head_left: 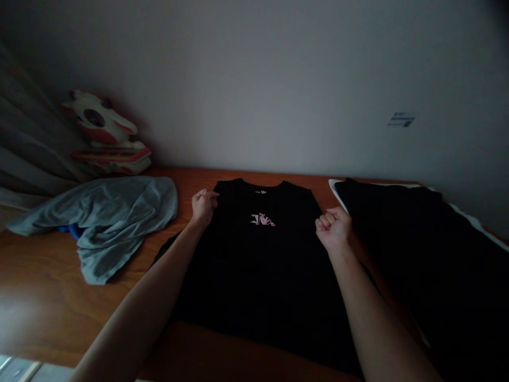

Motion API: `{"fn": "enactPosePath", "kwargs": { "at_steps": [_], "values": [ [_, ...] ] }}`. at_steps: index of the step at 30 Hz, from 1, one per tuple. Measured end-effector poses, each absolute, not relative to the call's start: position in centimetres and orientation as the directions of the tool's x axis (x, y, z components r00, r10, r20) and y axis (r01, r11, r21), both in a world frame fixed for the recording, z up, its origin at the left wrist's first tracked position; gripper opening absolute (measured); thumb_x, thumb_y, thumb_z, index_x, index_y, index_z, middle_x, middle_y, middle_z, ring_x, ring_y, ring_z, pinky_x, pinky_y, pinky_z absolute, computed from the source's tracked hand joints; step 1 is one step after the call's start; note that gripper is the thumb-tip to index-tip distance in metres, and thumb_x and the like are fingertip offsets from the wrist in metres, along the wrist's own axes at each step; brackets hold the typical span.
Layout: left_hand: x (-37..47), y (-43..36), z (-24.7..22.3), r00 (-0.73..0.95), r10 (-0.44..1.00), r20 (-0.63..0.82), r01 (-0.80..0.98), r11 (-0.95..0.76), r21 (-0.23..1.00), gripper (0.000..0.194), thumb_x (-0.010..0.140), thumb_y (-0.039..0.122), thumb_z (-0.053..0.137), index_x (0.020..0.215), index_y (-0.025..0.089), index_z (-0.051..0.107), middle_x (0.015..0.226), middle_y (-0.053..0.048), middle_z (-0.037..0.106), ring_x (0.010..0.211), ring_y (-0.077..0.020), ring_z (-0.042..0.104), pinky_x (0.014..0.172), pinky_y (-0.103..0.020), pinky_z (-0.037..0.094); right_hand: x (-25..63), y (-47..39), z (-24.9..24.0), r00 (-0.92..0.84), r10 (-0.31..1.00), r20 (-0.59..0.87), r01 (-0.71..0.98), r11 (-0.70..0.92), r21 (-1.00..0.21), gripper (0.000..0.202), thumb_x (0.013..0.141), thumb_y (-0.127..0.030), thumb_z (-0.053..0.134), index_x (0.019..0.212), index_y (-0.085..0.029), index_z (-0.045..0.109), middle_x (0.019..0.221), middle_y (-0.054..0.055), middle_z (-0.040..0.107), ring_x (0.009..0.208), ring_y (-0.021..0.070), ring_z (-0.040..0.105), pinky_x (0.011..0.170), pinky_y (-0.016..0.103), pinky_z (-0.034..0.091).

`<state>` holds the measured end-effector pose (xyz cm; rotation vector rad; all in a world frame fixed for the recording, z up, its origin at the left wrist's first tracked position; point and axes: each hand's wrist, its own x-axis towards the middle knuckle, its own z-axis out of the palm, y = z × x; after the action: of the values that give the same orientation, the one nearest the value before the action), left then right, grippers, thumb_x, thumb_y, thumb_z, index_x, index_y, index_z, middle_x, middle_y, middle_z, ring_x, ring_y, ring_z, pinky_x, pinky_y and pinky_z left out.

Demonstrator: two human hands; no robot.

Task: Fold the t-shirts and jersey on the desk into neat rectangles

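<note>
A black T-shirt (254,265) lies spread front up on the wooden table, its neckline toward the wall. On its chest is a small pink and white print. My left hand (204,207) is closed at the shirt's left side, below the shoulder, pinching its edge. At the opposite side my right hand (334,227) is curled closed on the shirt's right edge. The fabric inside the fingers is mostly hidden. My forearms cover parts of both sides of the shirt.
Left of the shirt lies a crumpled grey garment (127,212) with something blue under it. Behind it a cow-shaped toy keyboard (107,132) leans by the curtain (32,138). Dark clothing (421,254) with white edging lies at right on the wooden table (43,286). A pale wall (254,95) stands behind.
</note>
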<state>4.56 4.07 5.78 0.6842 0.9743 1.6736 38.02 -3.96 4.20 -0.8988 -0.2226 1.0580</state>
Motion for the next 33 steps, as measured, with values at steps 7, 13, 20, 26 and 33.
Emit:
{"fn": "enactPosePath", "kwargs": {
  "at_steps": [7,13,20,26,33],
  "values": [
    [2.3,-0.6,8.5,-0.094,0.993,-0.077,-0.657,-0.003,0.754,0.035,0.069,0.021,0.06,0.055,0.023,0.028,0.05,0.007,0.025,0.041,-0.0083,0.028,0.042,-0.025,0.028,38.2,-3.9,4.1,0.466,0.858,-0.214,-0.64,0.16,-0.751,0.053,0.072,-0.016,0.062,0.065,-0.023,0.009,0.042,-0.013,0.011,0.035,0.0056,0.011,0.034,0.021,0.016],
    [0.8,-5.4,8.1,0.097,0.991,-0.096,-0.765,0.136,0.629,0.029,0.074,0.036,0.059,0.061,0.022,0.036,0.062,0.002,0.034,0.053,-0.0127,0.039,0.051,-0.028,0.039,36.9,-4.3,4.5,0.428,0.888,-0.166,-0.6,0.141,-0.788,0.048,0.072,-0.015,0.066,0.059,-0.023,0.02,0.04,-0.013,0.018,0.037,0.0054,0.013,0.035,0.021,0.016],
    [1.1,-5.1,6.8,0.037,0.997,-0.063,-0.802,0.067,0.594,0.03,0.077,0.048,0.051,0.064,0.022,0.045,0.069,-0.001,0.039,0.061,-0.0154,0.046,0.059,-0.031,0.045,36.0,-5.5,5.4,0.384,0.923,-0.03,-0.565,0.21,-0.798,0.022,0.07,-0.032,0.063,0.068,-0.023,0.043,0.064,-0.005,0.049,0.058,0.0107,0.045,0.051,0.023,0.04],
    [1.1,-5.6,6.7,0.168,0.986,0.009,-0.791,0.13,0.598,0.03,0.072,0.054,0.054,0.074,0.024,0.052,0.081,-0.004,0.05,0.074,-0.0207,0.054,0.068,-0.038,0.049,36.3,-6.2,6.5,0.37,0.929,-0.029,-0.568,0.201,-0.798,0.024,0.072,-0.044,0.057,0.074,-0.025,0.043,0.081,-0.004,0.049,0.072,0.0161,0.048,0.066,0.036,0.049],
    [1.0,-6.0,7.4,0.199,0.979,0.042,-0.769,0.129,0.625,0.025,0.064,0.045,0.061,0.074,0.024,0.051,0.081,-0.003,0.052,0.073,-0.0207,0.054,0.066,-0.039,0.051,35.3,-8.2,7.1,0.363,0.924,-0.123,-0.506,0.084,-0.858,0.036,0.079,-0.061,0.046,0.074,-0.025,0.042,0.078,-0.004,0.044,0.069,0.0162,0.041,0.06,0.032,0.043]
  ]
}}
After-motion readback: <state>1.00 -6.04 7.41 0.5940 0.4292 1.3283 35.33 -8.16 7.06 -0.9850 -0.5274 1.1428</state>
